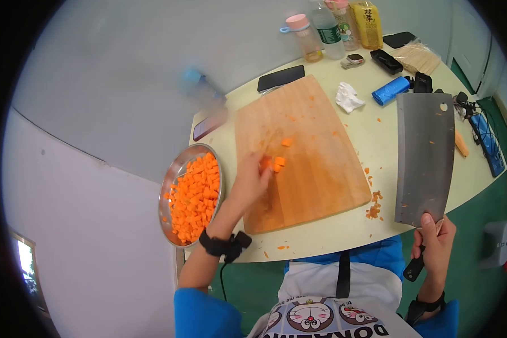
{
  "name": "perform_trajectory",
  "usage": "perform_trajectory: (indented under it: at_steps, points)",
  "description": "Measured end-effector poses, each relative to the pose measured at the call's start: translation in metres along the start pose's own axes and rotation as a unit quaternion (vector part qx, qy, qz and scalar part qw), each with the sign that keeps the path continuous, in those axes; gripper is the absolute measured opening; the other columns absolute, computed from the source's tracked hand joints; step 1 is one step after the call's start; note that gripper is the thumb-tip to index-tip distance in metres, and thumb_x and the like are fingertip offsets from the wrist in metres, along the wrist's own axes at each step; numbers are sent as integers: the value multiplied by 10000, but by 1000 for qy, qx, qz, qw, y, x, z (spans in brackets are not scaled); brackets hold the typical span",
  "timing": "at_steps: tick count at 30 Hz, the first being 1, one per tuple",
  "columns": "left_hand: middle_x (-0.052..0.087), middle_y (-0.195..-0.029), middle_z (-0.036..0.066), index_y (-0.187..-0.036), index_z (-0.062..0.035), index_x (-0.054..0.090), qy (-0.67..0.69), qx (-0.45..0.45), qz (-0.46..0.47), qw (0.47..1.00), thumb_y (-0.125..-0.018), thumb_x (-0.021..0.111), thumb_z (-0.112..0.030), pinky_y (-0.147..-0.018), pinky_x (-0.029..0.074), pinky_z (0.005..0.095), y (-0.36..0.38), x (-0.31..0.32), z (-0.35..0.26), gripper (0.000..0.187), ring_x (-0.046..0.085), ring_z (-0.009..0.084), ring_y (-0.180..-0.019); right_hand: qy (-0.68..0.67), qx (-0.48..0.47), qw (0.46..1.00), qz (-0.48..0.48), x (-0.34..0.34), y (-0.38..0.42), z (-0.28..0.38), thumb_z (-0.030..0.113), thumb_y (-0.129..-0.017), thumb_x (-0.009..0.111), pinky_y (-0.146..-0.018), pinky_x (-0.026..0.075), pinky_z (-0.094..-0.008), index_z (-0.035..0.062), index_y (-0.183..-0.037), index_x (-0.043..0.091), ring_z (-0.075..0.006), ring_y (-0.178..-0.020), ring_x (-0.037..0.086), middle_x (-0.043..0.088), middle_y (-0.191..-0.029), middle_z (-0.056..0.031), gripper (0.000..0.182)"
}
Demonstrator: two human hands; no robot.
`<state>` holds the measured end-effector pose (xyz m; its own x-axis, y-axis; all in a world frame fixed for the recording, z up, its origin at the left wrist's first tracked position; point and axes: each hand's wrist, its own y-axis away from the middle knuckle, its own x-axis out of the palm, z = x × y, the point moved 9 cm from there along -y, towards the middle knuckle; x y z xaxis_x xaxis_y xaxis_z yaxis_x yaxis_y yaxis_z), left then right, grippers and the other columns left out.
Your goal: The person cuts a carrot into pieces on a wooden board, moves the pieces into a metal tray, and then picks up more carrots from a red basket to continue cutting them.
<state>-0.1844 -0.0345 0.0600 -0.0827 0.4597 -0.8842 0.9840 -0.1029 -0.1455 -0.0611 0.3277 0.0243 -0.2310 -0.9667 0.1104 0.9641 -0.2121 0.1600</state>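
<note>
My left hand (250, 179) is over the left part of the wooden cutting board (315, 191), its fingers curled round some diced carrot pieces (279, 163). One more carrot cube (287, 142) lies on the board just beyond the fingertips. In my right hand (438, 242) is the handle of a broad cleaver (425, 158), its blade pointing away from me at the table's right side. Small orange scraps stick to the blade. A round metal bowl (164, 217) heaped with diced carrots stands left of the board, beside my left forearm.
Carrot peelings (374, 207) lie right of the board. Crumpled tissue (349, 97), a blue roll (391, 90) and a phone (281, 78) rest farther back. Bottles (327, 31) stand at the rear edge. Beyond the cleaver are a carrot (461, 143) and a cabled blue device (487, 143).
</note>
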Motion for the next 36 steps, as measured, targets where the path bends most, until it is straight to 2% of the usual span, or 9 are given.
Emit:
perform_trajectory:
  at_steps: [4,6,12,18,24,28,31,33,36]
  points:
    - [495,-925,170,-1029,-14,492,-66,129,-11,989,-850,512,-145,-678,465,395,-20,26,-18,223,541,331,-824,6,-4,1000,17,3,10,2,193,-885,540,-327,322,-210,-9,-791,507,-78,-340,414,462,-482,-35,226]
    - [488,-904,170,-1016,-27,477,-174,135,-37,975,-858,510,-195,-641,478,407,-17,36,-26,233,551,341,-761,5,-12,1000,15,1,15,3,172,-883,540,-329,318,-207,-9,-792,510,-71,-344,414,465,-483,-27,205]
    - [526,-874,166,-916,-41,491,-201,76,17,976,-844,524,-181,-641,475,416,-20,37,-23,161,560,352,-723,8,-25,999,23,1,22,4,159,-882,537,-331,323,-202,-9,-790,509,-65,-345,413,467,-483,-24,194]
    - [550,-717,172,-799,-3,519,-166,95,-17,981,-773,559,-125,-642,464,398,-13,25,-17,131,562,348,-716,25,-6,999,19,5,22,1,148,-881,529,-332,321,-199,-8,-773,510,-62,-349,415,468,-487,-22,191]
    - [602,-738,192,-949,2,542,-29,24,102,994,-760,573,-133,-621,473,385,-13,18,8,234,585,340,-681,32,-29,998,41,12,29,0,150,-878,533,-330,314,-200,-9,-758,513,-63,-343,410,466,-483,-20,200]
    - [610,-793,194,-985,-7,552,-47,10,61,997,-761,579,-142,-663,474,380,-46,1,10,263,589,348,-726,41,-24,998,37,11,31,0,152,-879,536,-330,314,-198,-10,-757,512,-64,-349,419,462,-478,-18,204]
    - [614,-748,167,-977,-16,569,-36,64,52,996,-769,586,-141,-674,467,339,-64,14,4,244,607,283,-761,45,-27,998,33,11,37,3,149,-880,534,-329,313,-198,-10,-757,511,-64,-351,423,462,-476,-19,202]
    - [614,-747,175,-977,-19,570,-104,231,58,966,-785,577,-145,-665,473,343,-68,34,-22,230,613,280,-734,49,-28,998,28,7,37,5,146,-881,531,-328,312,-199,-10,-758,510,-64,-351,423,463,-476,-20,200]
    - [619,-760,172,-982,-10,566,-140,139,113,974,-789,577,-153,-685,476,347,-77,46,-14,240,610,284,-716,57,-26,998,2,-2,45,5,142,-881,527,-327,308,-200,-8,-757,507,-63,-347,414,463,-477,-21,195]
